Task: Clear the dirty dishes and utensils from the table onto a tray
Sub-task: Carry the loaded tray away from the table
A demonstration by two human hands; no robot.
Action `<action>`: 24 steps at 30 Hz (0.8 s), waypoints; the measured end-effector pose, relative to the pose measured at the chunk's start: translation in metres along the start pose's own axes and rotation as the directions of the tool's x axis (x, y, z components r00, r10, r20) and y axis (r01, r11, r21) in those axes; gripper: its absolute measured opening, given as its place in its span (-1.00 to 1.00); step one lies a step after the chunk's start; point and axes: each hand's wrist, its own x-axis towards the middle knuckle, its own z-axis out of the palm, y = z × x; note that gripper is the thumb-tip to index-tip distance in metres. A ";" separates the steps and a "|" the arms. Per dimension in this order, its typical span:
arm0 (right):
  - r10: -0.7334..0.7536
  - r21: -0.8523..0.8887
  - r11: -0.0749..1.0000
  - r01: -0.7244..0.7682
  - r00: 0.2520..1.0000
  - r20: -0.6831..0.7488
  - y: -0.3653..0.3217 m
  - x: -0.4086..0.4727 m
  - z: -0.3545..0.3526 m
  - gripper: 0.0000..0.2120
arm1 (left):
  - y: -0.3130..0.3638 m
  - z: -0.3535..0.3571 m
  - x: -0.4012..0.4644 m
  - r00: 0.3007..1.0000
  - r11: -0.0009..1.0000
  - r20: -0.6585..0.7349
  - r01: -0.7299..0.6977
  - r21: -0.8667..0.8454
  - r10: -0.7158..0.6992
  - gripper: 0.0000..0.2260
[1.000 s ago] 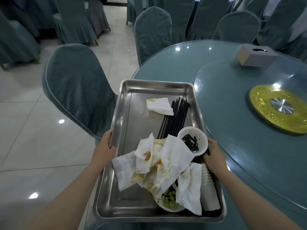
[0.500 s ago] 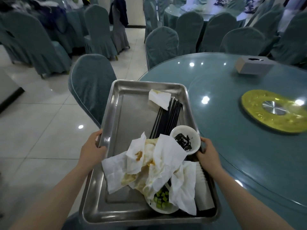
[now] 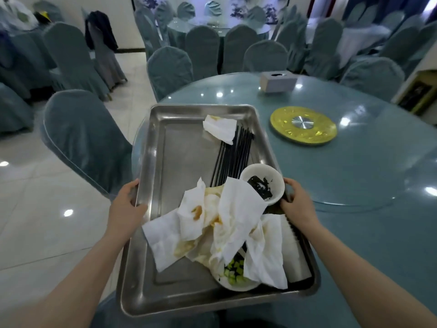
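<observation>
Over the near edge of the round table (image 3: 354,185), a steel tray (image 3: 170,162) is gripped at its left rim by the left hand (image 3: 126,204) and at its right rim by the right hand (image 3: 299,204). On the tray, black chopsticks (image 3: 233,157), a small white bowl (image 3: 262,183), soiled napkins (image 3: 227,223) and a dish of green scraps (image 3: 236,275) are piled. No readable writing is seen on the tissue box (image 3: 277,82) beyond the tray.

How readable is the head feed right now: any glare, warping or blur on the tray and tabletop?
Head view: ceiling lights leave bright glare dots on the glossy blue-green round table and the pale tiled floor; the wide lens bows the rectangular steel tray and stretches both forearms; the tray, the left hand and the right hand look sharp, while the far covered chairs are soft and dim.
</observation>
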 end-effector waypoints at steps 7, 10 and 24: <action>0.126 -0.005 0.991 -0.131 0.964 -0.235 0.002 -0.122 -0.075 -0.53 | 0.018 0.005 -0.047 0.968 0.988 0.198 -0.147 -0.048 0.153 -0.44; 0.188 0.034 0.982 -0.186 0.934 -0.305 -0.006 -0.183 -0.115 -0.54 | 0.048 0.007 -0.070 0.932 0.972 0.279 -0.207 -0.115 0.231 -0.45; 0.359 0.115 0.922 -0.370 0.701 -0.617 0.013 -0.423 -0.277 -0.52 | 0.159 0.066 -0.230 0.701 0.885 0.547 -0.299 -0.356 0.457 -0.48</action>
